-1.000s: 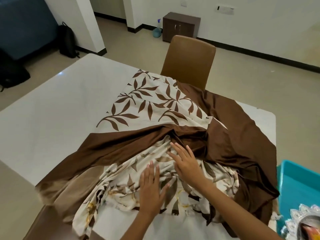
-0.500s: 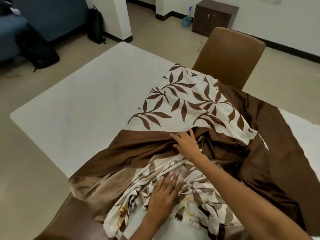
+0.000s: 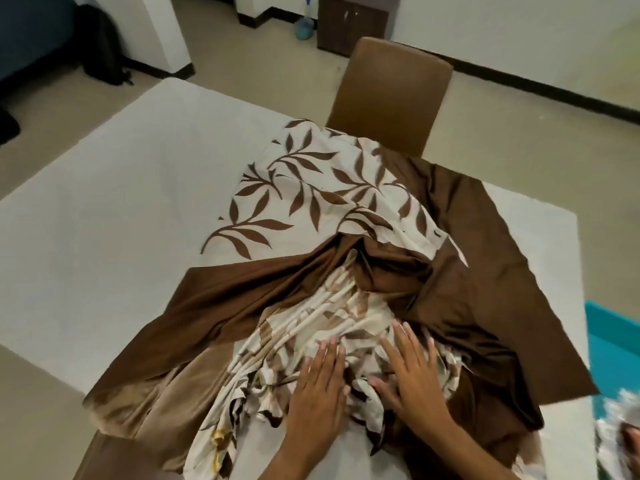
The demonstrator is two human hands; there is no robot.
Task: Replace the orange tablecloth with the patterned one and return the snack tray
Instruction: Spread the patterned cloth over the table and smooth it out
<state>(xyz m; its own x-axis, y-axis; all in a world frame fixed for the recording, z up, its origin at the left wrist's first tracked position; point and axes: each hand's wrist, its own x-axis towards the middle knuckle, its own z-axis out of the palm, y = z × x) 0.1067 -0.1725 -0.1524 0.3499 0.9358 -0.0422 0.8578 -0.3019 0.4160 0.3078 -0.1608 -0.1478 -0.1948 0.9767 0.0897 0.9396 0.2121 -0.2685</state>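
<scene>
A: Beige floor [image 3: 52, 126] at far left, w/ a dark backpack [image 3: 104, 53] leaning on the white pillar [image 3: 166, 32]. What's on the table?

B: White table [image 3: 104, 220], left half bare. Patterned tablecloth [image 3: 311, 202] lies bunched over the middle & right: cream panel w/ brown leaves at the far side, plain brown band across the centre, rumpled cream folds nearest the camera. Near-left corner hangs over the table edge.

A: Hands?

B: Both flat on the rumpled cream part, near the front edge. Left hand [image 3: 320, 393] palm down, fingers [image 3: 329, 355] straight & close together, pressing the cloth. Right hand [image 3: 414, 372] just beside it, fingers [image 3: 403, 337] straight & spread apart, thumb toward the left hand. Neither is curled round any fabric.

A: Behind the table?

B: Brown chair [image 3: 391, 95] at the far edge, its back touching the cloth's far end as far as I can tell. Dark cabinet [image 3: 356, 22] vs. the wall beyond, blue spray bottle [image 3: 304, 26] on the floor beside it.

A: Far right?

B: Teal bin [image 3: 613, 341] off the table's right side. Below it, bottom-right corner, a silvery scalloped snack tray [image 3: 620, 427], blurred & cut off by the frame; contents unclear.
</scene>
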